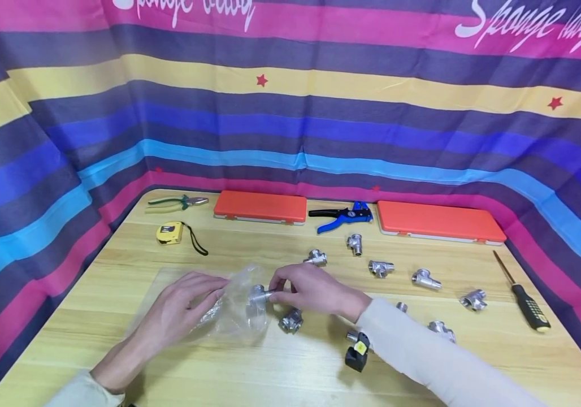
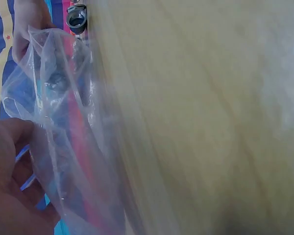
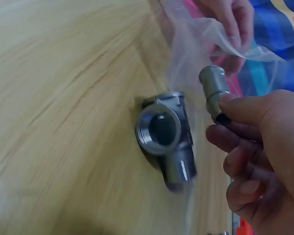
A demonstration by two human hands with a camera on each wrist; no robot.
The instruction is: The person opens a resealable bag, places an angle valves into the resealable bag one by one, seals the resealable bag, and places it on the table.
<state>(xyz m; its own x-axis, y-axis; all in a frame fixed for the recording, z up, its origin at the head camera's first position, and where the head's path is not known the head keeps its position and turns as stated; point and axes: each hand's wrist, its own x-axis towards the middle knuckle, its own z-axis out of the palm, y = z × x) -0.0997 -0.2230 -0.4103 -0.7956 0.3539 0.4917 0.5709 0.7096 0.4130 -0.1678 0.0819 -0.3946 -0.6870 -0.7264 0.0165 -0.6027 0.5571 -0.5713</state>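
Observation:
My left hand [image 1: 204,297] pinches the edge of a clear plastic bag [image 1: 237,311] and holds it up off the wooden table [image 1: 280,373]. At the bag's mouth my right hand [image 1: 282,291] pinches a small silver pipe fitting [image 1: 259,294]. In the right wrist view the right hand [image 3: 235,115] holds that fitting [image 3: 214,93] by one threaded end, above a tee fitting [image 3: 166,134] that lies on the table. The left wrist view shows my left hand [image 2: 19,147] on the bag [image 2: 59,122], blurred.
Several silver tee fittings [image 1: 381,268] are scattered to the right, one [image 1: 291,320] under my right hand. A black and yellow tool [image 1: 358,351] lies by my right sleeve and a screwdriver [image 1: 524,299] at the right. Two orange cases [image 1: 260,207], a blue stripper [image 1: 343,216], pliers [image 1: 176,201] and a tape measure [image 1: 169,233] lie at the back.

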